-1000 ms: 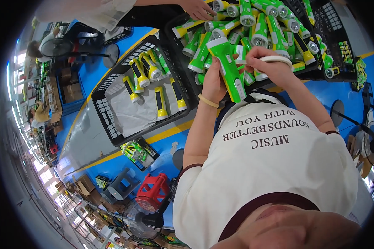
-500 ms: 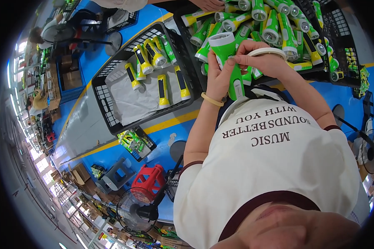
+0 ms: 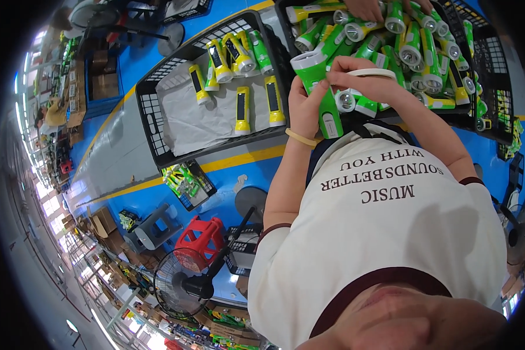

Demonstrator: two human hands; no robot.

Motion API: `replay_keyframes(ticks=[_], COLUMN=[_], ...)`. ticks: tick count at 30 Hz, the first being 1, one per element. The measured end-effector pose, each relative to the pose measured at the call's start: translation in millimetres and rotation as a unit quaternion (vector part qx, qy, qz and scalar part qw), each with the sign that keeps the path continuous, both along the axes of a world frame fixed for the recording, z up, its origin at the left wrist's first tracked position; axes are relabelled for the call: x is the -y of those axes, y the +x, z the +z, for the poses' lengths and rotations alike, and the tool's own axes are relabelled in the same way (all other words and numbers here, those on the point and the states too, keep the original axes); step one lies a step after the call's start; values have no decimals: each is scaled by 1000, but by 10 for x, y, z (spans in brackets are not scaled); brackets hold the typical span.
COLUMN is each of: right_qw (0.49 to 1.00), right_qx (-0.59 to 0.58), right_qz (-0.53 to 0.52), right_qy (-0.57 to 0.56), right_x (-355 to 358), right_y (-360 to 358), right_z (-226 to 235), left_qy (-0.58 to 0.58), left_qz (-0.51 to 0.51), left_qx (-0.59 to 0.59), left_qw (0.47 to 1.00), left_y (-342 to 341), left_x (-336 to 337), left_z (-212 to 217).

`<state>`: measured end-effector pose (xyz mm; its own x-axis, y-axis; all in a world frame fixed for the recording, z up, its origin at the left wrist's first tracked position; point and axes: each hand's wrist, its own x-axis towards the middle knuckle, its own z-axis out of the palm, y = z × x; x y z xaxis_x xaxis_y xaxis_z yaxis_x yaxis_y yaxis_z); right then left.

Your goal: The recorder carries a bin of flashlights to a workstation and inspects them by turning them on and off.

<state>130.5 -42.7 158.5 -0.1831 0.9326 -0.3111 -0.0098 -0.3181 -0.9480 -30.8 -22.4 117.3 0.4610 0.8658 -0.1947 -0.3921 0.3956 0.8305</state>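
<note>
Change since earlier frames: green flashlight [image 3: 319,93] and both hands now sit lower and more central in the head view; the two crates have slid toward the upper edge; the flashlight stays in hand throughout.
Left hand [image 3: 303,108]: fingers closed around the body of the green flashlight from its left side; elastic band [image 3: 300,137] on the wrist.
Right hand [image 3: 364,81]: fingers pressed against the flashlight's upper right side, just below the head; a white ring of tape [image 3: 372,73] rides over the knuckles. Whether the fingertips fully clamp the body cannot be told.
Green flashlight: held in front of the chest, above the near rim of the right crate [image 3: 490,125], head end up and to the left, white lens rim visible, tail toward the shirt.
Right crate: black mesh, piled with green flashlights [image 3: 414,49] lying every way.
Left crate [image 3: 157,140]: black mesh, lined with a pale sheet [image 3: 201,119]; yellow flashlights [image 3: 242,111] lie on it, a few green ones among them near the far side.
Other person: a hand [image 3: 367,9] reaches into the right crate at the top edge.
Floor: blue with yellow line [image 3: 239,158]; red stool [image 3: 201,239] and a floor fan [image 3: 181,280] at lower left.
</note>
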Motion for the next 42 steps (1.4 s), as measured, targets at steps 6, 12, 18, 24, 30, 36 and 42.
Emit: replay_keyframes(ticks=[6,12,18,24,30,36,42], right_qw=[988,973,962,951,947,955,986], right_qx=[101,153,63,62,27,20,23], right_qz=[-79,-161,-256,-301,-318,-291,-161], right_qy=[84,67,68,33,36,42,26], right_x=[-151,-244,236,647,792,837,580], right_y=[-541,-12,725,1155,1286,1365,983], right_z=[-158,-479,-583,-432,-225,-72,105], left_qy=[-40,115,206,515,487,-19,-206], left_qz=[106,212,-22,-50,-114,96,15], left_qx=[-61,-612,-824,-453,-500,151,52], left_qw=[992,753,528,726,708,984,977], left_y=[-310,-1891,-2049,442,968,837,1107], left_x=[-194,-1368,-1682,-558,-509,-715,-177], left_z=[-299,-1272,-1546,-501,-660,-266,-174])
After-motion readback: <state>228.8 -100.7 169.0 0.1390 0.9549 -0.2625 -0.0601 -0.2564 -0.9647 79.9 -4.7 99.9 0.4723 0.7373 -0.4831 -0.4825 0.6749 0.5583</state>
